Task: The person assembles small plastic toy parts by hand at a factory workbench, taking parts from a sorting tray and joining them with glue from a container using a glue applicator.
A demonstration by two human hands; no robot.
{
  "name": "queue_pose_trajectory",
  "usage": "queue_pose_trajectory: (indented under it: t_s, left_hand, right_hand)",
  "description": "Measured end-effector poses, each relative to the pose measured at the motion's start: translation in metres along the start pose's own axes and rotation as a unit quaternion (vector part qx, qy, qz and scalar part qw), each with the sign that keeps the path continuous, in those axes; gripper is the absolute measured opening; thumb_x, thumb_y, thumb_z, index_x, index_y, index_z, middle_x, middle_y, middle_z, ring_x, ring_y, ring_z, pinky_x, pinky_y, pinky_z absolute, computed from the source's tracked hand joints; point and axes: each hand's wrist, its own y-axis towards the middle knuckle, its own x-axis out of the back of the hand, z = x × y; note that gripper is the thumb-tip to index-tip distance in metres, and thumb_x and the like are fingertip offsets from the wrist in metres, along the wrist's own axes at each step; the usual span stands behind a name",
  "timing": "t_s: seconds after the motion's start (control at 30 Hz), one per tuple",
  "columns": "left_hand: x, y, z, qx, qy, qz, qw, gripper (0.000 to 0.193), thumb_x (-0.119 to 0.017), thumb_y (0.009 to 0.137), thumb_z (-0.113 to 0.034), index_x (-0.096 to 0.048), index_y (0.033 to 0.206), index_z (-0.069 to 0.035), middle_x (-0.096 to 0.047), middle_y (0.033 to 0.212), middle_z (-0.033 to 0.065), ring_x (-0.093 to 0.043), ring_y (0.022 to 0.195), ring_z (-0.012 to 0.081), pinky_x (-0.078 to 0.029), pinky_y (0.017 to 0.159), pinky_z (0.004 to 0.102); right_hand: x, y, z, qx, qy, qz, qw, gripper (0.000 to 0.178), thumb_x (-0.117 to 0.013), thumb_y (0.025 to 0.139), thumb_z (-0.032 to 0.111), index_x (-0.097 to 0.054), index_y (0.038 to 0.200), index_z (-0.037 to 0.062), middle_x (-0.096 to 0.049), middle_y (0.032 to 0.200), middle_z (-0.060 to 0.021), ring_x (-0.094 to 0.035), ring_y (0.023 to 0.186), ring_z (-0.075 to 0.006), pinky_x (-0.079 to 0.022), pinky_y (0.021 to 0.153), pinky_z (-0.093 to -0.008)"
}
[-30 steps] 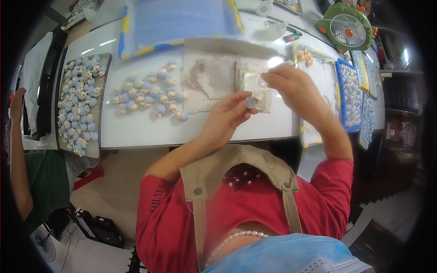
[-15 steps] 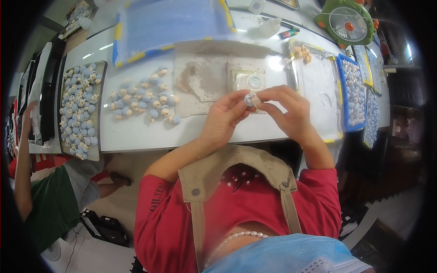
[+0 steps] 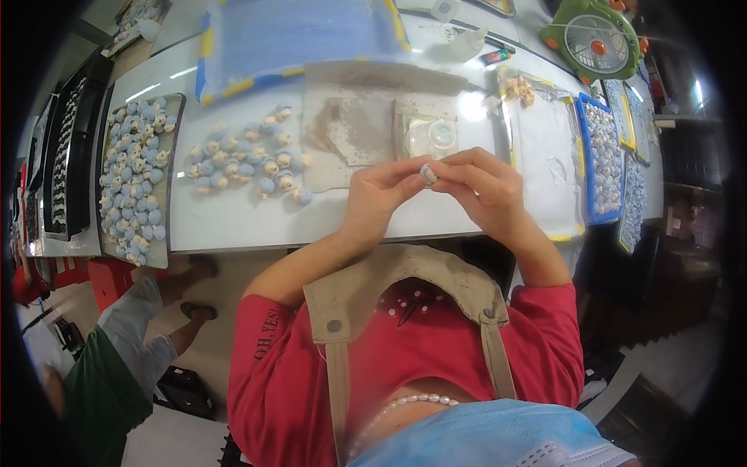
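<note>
Between the fingertips of both hands is a small blue and cream figurine piece [image 3: 428,174], partly covered by my fingers. My left hand [image 3: 377,194] pinches it from the left, thumb and forefinger closed on it. From the other side my right hand [image 3: 484,187] grips it with thumb and fingertips. Just beyond the hands sits a small round clear dish [image 3: 442,135] on a pale square block. Left of my hands, a loose group of similar blue and cream pieces [image 3: 245,161] lies on the white table.
A tray [image 3: 175,148] full of such pieces stands at the left. A stained board [image 3: 331,175] lies ahead. Farther off are a blue sheet with yellow-taped edges [image 3: 303,39] and a green fan [image 3: 595,43]. On the right are a white-covered board [image 3: 537,156] and a blue tray [image 3: 583,117].
The piece has turned between my fingers and my hands have closed in around it. At the left, the person in green has drawn an arm back from the black rack.
</note>
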Motion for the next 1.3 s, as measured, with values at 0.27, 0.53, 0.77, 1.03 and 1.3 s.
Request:
queue_pose_trajectory:
  t_s: [0.27,0.53,0.77,1.03,1.3]
  left_hand:
    - [-0.006,-0.007,-0.007,0.035,-0.095,0.016,0.995,0.035,-0.058,0.089,-0.022,-0.057,0.115,0.001,-0.062,0.097,0.0055,-0.057,0.087,0.0109,-0.046,0.080,0.0246]
    - [-0.013,-0.008,-0.011,0.112,-0.157,0.062,0.979,0.036,-0.048,0.094,-0.033,-0.057,0.108,-0.001,-0.058,0.094,0.0020,-0.055,0.085,0.0083,-0.045,0.085,0.0274]
    - [-0.021,-0.004,-0.023,0.125,-0.099,0.108,0.981,0.040,-0.053,0.091,-0.031,-0.052,0.116,0.000,-0.060,0.097,0.0045,-0.057,0.089,0.0114,-0.047,0.084,0.0274]
    - [-0.033,0.003,-0.038,0.150,0.007,0.128,0.980,0.060,-0.062,0.082,-0.006,-0.033,0.133,0.004,-0.063,0.100,0.0158,-0.061,0.091,0.0164,-0.047,0.083,0.0284]
    - [-0.030,-0.017,-0.040,0.135,0.005,0.116,0.984,0.064,-0.059,0.081,-0.001,-0.028,0.137,0.002,-0.064,0.097,0.0148,-0.061,0.091,0.0167,-0.048,0.083,0.0276]
  right_hand:
    - [-0.006,0.008,0.002,0.063,-0.042,-0.013,0.997,0.029,-0.074,0.063,0.003,-0.065,0.091,0.0035,-0.061,0.082,-0.0074,-0.060,0.074,-0.0218,-0.049,0.060,-0.0285]
    - [-0.006,0.003,0.001,0.042,0.021,-0.039,0.998,0.041,-0.078,0.055,0.005,-0.066,0.094,0.0070,-0.058,0.080,-0.0030,-0.053,0.073,-0.0190,-0.045,0.061,-0.0285]
    - [0.006,-0.006,-0.005,0.063,0.017,-0.040,0.997,0.035,-0.078,0.055,0.005,-0.066,0.088,0.0077,-0.051,0.070,-0.0019,-0.049,0.065,-0.0176,-0.041,0.056,-0.0281]
    - [0.016,-0.012,-0.003,0.095,0.039,0.007,0.995,0.030,-0.077,0.058,0.004,-0.063,0.085,0.0031,-0.048,0.069,-0.0060,-0.047,0.064,-0.0210,-0.039,0.054,-0.0298]
    - [-0.001,-0.023,0.005,0.102,0.043,-0.018,0.994,0.028,-0.075,0.059,0.003,-0.063,0.084,0.0014,-0.047,0.069,-0.0076,-0.048,0.064,-0.0225,-0.039,0.054,-0.0302]
